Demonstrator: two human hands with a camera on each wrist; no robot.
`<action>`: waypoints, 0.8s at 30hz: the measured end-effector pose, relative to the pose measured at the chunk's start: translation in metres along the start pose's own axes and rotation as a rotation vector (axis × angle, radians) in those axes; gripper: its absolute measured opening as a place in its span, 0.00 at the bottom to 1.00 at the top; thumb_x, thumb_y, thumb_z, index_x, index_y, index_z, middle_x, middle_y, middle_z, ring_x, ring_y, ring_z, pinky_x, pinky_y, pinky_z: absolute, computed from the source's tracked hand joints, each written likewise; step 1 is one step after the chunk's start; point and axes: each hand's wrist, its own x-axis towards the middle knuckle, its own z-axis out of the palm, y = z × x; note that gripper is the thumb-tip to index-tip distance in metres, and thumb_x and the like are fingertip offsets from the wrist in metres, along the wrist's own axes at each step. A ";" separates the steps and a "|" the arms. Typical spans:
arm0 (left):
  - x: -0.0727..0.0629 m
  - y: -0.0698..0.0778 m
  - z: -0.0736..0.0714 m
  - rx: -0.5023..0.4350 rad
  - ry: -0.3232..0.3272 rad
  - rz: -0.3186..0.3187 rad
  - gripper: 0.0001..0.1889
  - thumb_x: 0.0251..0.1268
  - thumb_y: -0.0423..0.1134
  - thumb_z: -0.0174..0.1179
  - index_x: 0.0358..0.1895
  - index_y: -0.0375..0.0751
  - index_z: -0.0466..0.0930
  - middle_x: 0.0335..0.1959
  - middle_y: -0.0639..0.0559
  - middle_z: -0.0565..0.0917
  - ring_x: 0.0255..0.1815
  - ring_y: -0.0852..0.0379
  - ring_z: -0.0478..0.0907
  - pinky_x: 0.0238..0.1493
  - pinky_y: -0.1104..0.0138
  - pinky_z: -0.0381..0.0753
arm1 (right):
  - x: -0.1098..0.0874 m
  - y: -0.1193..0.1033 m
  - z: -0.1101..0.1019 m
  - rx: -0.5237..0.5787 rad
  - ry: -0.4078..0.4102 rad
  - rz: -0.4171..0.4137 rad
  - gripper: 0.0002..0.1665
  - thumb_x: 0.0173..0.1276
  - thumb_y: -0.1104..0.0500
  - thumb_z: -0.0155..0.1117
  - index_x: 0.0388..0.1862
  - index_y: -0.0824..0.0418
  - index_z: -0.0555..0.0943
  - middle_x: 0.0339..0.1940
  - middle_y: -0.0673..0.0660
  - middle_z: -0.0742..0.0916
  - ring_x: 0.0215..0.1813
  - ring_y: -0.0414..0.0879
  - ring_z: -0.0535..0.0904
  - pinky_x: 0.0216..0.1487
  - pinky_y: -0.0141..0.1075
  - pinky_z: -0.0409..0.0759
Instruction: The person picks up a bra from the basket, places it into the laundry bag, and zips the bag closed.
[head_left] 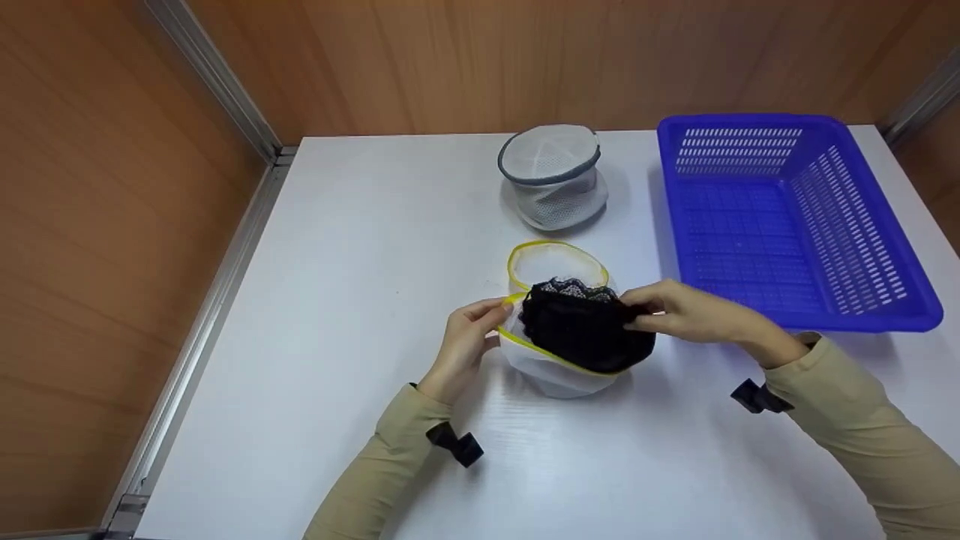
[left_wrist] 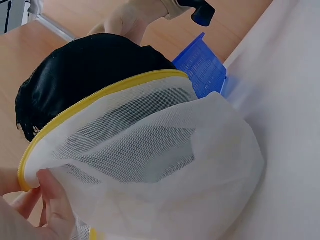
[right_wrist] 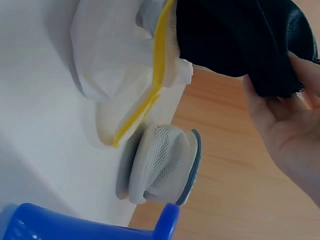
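One left hand [head_left: 466, 341] pinches our mesh bag [head_left: 553, 376] near nine o'clock while the right hand [head_left: 684, 313] grips, near three, the black garment [head_left: 586, 331] in the bag's mouth, which we judge light, soft, best held edgewise.

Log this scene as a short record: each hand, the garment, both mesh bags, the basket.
Left hand: pinches the yellow-zippered rim of the white mesh bag
Right hand: grips the black lace-trimmed garment
Garment position: in the white bag's mouth, partly above the rim
White bag lid: open, on the far side
Grey-rimmed mesh bag: on the white table, beyond the white bag
Blue plastic basket: on the table, right side
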 end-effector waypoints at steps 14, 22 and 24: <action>-0.007 0.005 0.004 -0.015 -0.008 0.036 0.14 0.58 0.31 0.53 0.45 0.23 0.75 0.27 0.53 0.78 0.24 0.62 0.74 0.22 0.74 0.74 | 0.012 -0.022 0.021 -0.456 0.062 0.052 0.13 0.51 0.76 0.56 0.37 0.70 0.80 0.31 0.57 0.84 0.35 0.46 0.79 0.34 0.39 0.78; -0.013 0.008 0.004 0.001 -0.041 0.076 0.14 0.58 0.30 0.54 0.44 0.22 0.75 0.24 0.53 0.77 0.23 0.62 0.73 0.22 0.73 0.75 | 0.019 -0.031 0.028 -0.588 0.059 0.122 0.14 0.49 0.75 0.55 0.34 0.67 0.81 0.27 0.54 0.83 0.29 0.41 0.75 0.29 0.37 0.76; -0.014 0.008 0.005 0.011 -0.057 0.092 0.14 0.58 0.30 0.54 0.44 0.22 0.75 0.25 0.52 0.77 0.22 0.62 0.74 0.23 0.72 0.76 | 0.021 -0.033 0.030 -0.620 0.057 0.160 0.14 0.50 0.75 0.55 0.34 0.66 0.82 0.28 0.55 0.83 0.30 0.42 0.75 0.29 0.37 0.75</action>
